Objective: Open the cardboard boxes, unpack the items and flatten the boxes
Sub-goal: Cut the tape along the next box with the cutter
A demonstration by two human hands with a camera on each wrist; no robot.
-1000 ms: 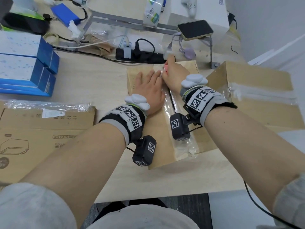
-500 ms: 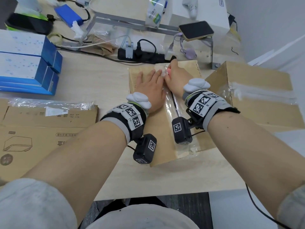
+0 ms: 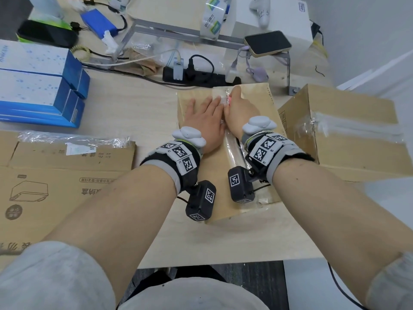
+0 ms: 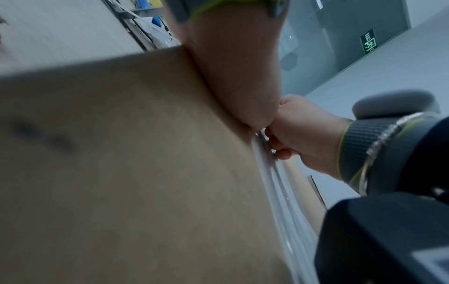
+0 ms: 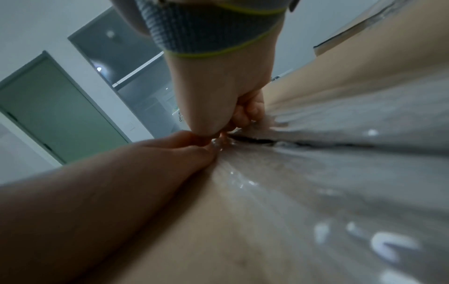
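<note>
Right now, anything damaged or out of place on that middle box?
Nothing damaged. The box lies flat on the desk; the left hand presses it while the right hand grips a small pink tool at the taped seam. The tape is wrinkled, and a dark slit shows along it in the right wrist view.

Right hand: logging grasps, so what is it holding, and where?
Right hand grips a small pink tool, mostly hidden, at the tape seam.

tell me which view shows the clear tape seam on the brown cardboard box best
The right wrist view: the clear tape seam fills it, with a dark split by the right hand. The head view shows the seam on the brown cardboard box, partly under the wrists. The left wrist view shows only a blurred edge-on strip.
</note>
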